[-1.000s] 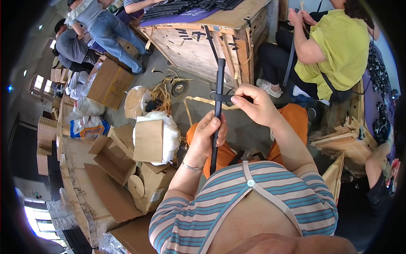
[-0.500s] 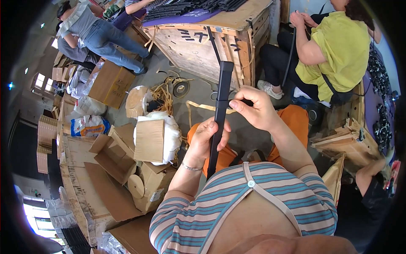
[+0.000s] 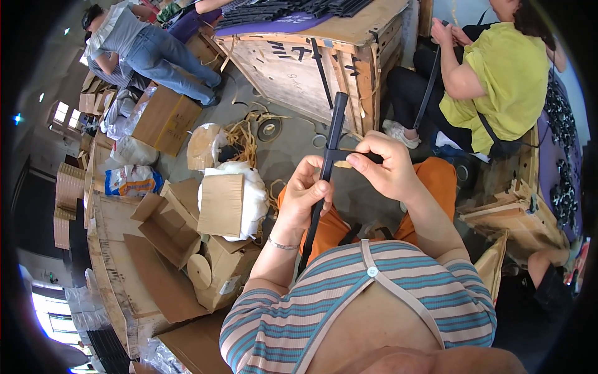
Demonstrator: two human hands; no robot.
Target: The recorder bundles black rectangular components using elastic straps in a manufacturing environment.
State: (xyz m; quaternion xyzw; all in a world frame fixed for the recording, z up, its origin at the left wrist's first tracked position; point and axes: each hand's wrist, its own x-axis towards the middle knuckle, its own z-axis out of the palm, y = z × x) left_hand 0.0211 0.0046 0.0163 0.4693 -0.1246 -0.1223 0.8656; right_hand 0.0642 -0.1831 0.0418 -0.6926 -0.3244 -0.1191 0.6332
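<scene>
my left grip (image 3: 309,188) is closed around a long black bar (image 3: 337,121), thumb across the near face, fingers curled about it. my right grip (image 3: 387,167) is drawn into a pinch, thumb against bent fingers, on a black band (image 3: 339,155) that meets the bar just above my left fingers; i cannot tell whether it goes all the way round. my left forearm rises from below, a bracelet (image 3: 284,245) at the wrist, while my right forearm slants in from the lower right. the bar runs through my left grip, its top leaning right and away, its lower end near my striped top (image 3: 408,265). beyond stands a wooden tabletop (image 3: 369,22) bearing black strips (image 3: 265,12).
</scene>
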